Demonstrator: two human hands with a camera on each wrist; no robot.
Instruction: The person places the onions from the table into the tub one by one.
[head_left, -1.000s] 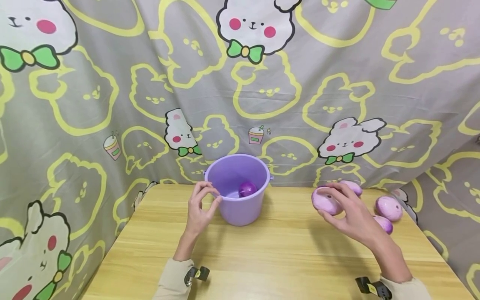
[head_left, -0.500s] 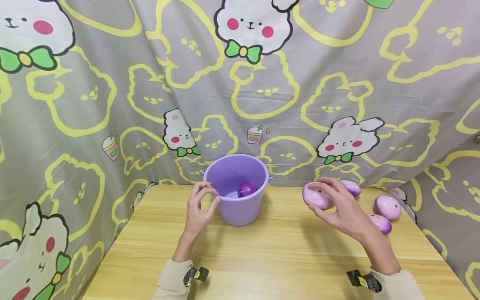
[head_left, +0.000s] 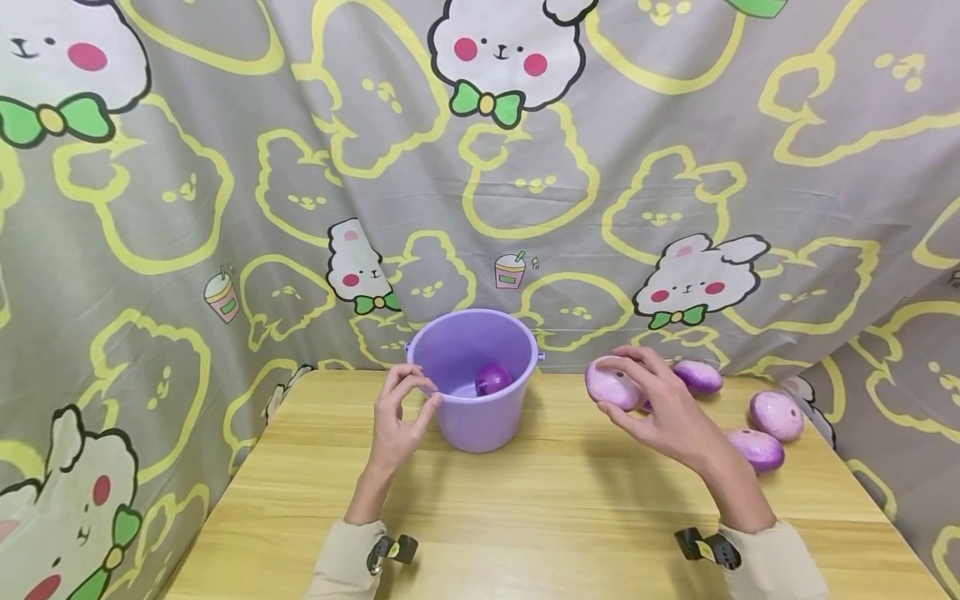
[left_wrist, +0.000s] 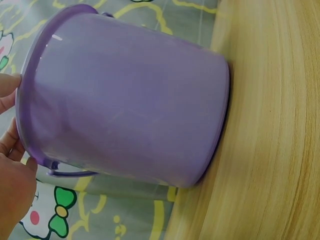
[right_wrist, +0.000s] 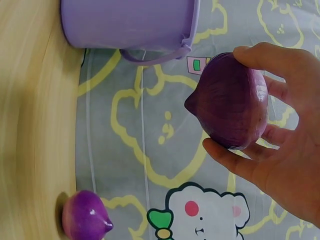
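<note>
A purple bucket [head_left: 480,425] stands upright near the table's back edge, with one purple onion [head_left: 494,381] inside it. My left hand [head_left: 401,421] pinches the near-left part of the bucket's rim between thumb and fingers; the left wrist view shows the fingertips right at that rim [left_wrist: 25,107]. To the right of the bucket, my right hand [head_left: 663,408] holds another onion [right_wrist: 232,102] above the table, thumb on one side and fingers on the other. Its pointed tip faces down toward the tabletop, and its pale root end shows in the head view.
Three more onions lie at the right of the wooden table [head_left: 487,517]: one at the back [head_left: 699,377], one far right [head_left: 777,416] and one nearer [head_left: 757,450]. A patterned curtain [head_left: 540,192] hangs right behind the table. The bucket's handle [right_wrist: 155,60] hangs down its side.
My right hand has moved left toward the bucket with the onion in its grip. The left hand and the bucket have stayed in place.
</note>
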